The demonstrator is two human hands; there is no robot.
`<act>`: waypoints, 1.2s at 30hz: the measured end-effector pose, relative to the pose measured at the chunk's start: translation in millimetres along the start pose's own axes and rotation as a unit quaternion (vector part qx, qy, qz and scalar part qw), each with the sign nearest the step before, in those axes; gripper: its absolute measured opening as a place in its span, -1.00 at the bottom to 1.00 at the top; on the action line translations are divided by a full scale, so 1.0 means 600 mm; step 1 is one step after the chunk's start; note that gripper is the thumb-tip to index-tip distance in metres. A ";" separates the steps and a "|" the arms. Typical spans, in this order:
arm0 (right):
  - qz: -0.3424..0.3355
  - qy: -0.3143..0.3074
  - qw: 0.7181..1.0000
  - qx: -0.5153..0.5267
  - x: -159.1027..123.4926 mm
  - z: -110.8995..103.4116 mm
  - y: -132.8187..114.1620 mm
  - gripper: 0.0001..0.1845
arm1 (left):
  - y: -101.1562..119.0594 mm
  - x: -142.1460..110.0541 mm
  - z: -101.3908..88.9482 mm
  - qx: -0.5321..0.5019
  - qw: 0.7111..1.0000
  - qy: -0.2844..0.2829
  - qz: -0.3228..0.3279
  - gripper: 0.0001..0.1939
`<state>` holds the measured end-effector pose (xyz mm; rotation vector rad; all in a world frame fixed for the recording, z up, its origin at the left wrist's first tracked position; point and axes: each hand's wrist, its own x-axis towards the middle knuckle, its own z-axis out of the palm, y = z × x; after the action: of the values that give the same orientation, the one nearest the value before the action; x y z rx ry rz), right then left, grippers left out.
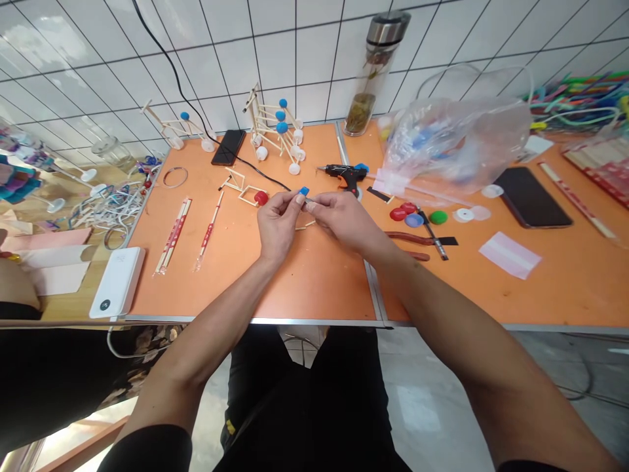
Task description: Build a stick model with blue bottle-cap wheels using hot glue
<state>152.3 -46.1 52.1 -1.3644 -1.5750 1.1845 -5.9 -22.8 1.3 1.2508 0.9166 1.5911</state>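
Note:
Above the middle of the orange table, my left hand (279, 221) pinches a small blue cap (304, 191) between thumb and fingertips. My right hand (344, 216) is closed close beside it, with a thin dark tip showing at the cap; what that tip belongs to is hidden in my fingers. Just left of my hands lies a small wooden stick frame (248, 195) with a red cap (261, 198) at its end. A black glue gun (344, 174) rests behind my right hand. To the right lie red caps (403, 211), a blue cap (414, 220) and a green cap (438, 217).
Stick models with white wheels (278, 131) stand by the tiled wall, near a black phone (228, 147). A glass bottle (366, 98) and plastic bag (452, 141) stand behind. Wrapped chopsticks (174, 236) and a white power bank (118, 282) lie left. A cable crosses the table.

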 end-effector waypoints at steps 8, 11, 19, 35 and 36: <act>0.198 -0.213 0.892 0.345 0.020 -0.039 -0.005 -0.77 | 0.020 0.002 0.004 -0.007 1.000 0.009 -0.001 -0.73; 0.152 -0.166 0.941 0.252 0.017 -0.030 -0.002 -0.78 | 0.014 0.004 0.000 -0.005 1.000 -0.004 0.001 -0.69; -0.086 0.104 0.861 -0.491 -0.025 0.032 0.006 -0.52 | 0.001 0.002 -0.004 0.034 0.999 0.011 -0.030 -0.74; 0.092 -0.130 0.983 0.086 0.012 -0.024 0.001 -0.74 | 0.007 0.000 -0.015 0.133 0.987 -0.038 0.079 -0.70; 0.037 -0.066 0.997 -0.022 0.005 -0.012 0.002 -0.72 | 0.004 0.000 -0.015 0.140 0.986 -0.036 0.077 -0.72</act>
<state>158.6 -41.8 52.8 -1.4083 -1.6632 1.3157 -15.3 -23.7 1.8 1.5997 1.0446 1.5609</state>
